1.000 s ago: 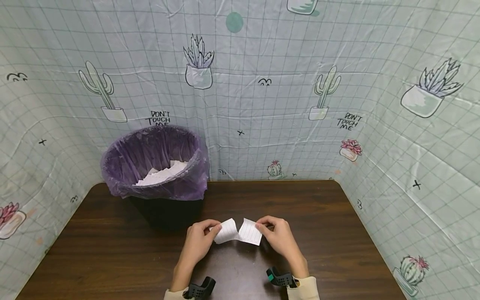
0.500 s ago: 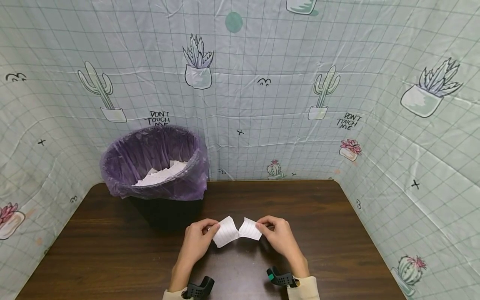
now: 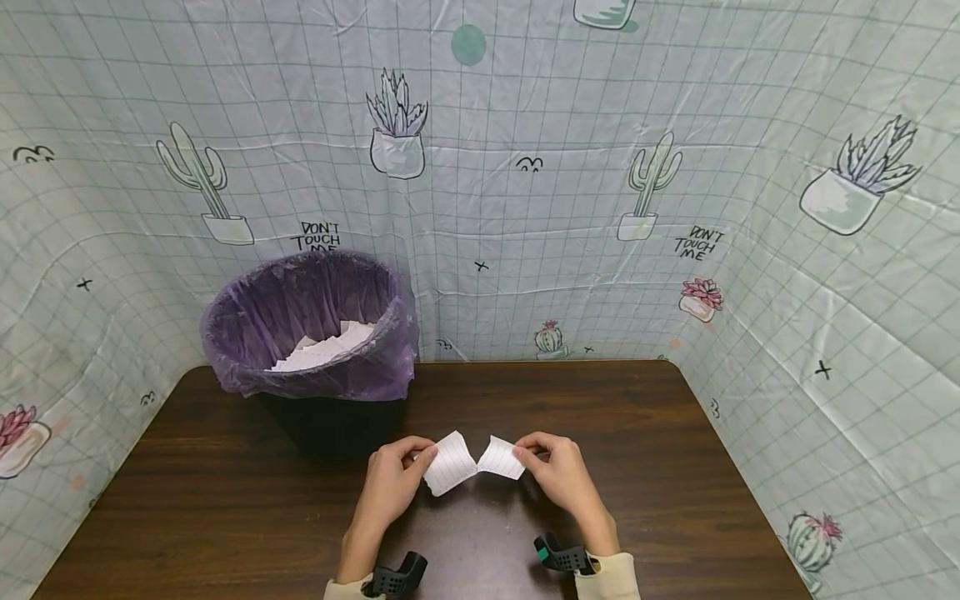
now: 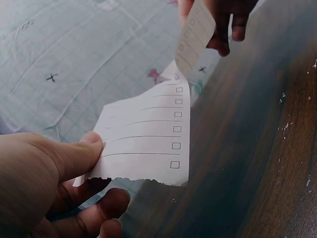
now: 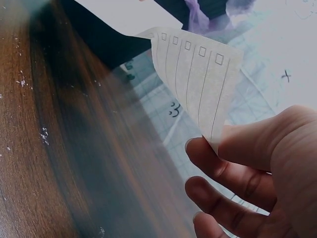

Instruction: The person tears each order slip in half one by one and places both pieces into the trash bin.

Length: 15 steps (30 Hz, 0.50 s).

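A lined sheet of paper (image 3: pixel 452 467) with a column of small checkboxes is torn most of the way across. Its two halves still meet at a narrow strip near the lower edge. My left hand (image 3: pixel 393 477) pinches the left half between thumb and forefinger. On the other side, my right hand (image 3: pixel 558 473) pinches the right half the same way. In the left wrist view the paper (image 4: pixel 143 131) shows a ragged edge by the thumb. The right wrist view has the right half of the paper (image 5: pixel 195 74) bent and twisted away from the other.
A black trash bin (image 3: pixel 330 425) with a purple liner (image 3: pixel 247 325) stands at the back left of the wooden table (image 3: pixel 615 417). White paper pieces (image 3: pixel 330 346) lie inside it. A grid-patterned curtain (image 3: pixel 495 217) with plant drawings surrounds the table.
The left half of the paper has tilted and shifted slightly left with my left hand. A deeper gap separates the halves, and the strip joining them looks narrower. My right hand has hardly moved.
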Each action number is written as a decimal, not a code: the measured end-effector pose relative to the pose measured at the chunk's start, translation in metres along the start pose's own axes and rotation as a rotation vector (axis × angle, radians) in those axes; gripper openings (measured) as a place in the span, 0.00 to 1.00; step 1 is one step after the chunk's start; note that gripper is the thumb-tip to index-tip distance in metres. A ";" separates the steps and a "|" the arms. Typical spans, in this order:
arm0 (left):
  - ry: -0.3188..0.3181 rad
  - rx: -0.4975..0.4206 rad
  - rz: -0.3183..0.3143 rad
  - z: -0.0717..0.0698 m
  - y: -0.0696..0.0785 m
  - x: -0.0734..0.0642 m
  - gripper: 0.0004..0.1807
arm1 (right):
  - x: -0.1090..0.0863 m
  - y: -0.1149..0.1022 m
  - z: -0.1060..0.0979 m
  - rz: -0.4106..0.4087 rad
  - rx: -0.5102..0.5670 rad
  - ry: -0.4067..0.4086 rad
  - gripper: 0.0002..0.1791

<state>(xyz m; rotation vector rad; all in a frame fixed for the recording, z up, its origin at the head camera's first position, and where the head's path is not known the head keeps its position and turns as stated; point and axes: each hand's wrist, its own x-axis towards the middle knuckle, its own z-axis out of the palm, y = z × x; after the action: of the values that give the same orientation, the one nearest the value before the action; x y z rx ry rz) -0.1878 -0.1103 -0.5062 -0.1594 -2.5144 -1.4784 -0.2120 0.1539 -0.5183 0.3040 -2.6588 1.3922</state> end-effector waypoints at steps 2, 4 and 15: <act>-0.001 -0.001 -0.003 0.000 0.000 0.000 0.03 | 0.000 0.000 0.000 0.003 0.003 -0.002 0.03; 0.000 -0.001 -0.005 -0.001 0.000 0.000 0.03 | 0.001 0.001 0.000 0.004 0.007 -0.003 0.03; -0.001 0.012 -0.012 0.000 -0.001 0.002 0.03 | 0.004 0.004 -0.002 0.009 0.007 0.001 0.03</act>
<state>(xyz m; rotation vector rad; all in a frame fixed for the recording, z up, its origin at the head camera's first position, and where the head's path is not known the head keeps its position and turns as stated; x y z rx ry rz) -0.1899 -0.1106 -0.5061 -0.1437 -2.5288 -1.4676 -0.2164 0.1572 -0.5194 0.2924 -2.6585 1.4047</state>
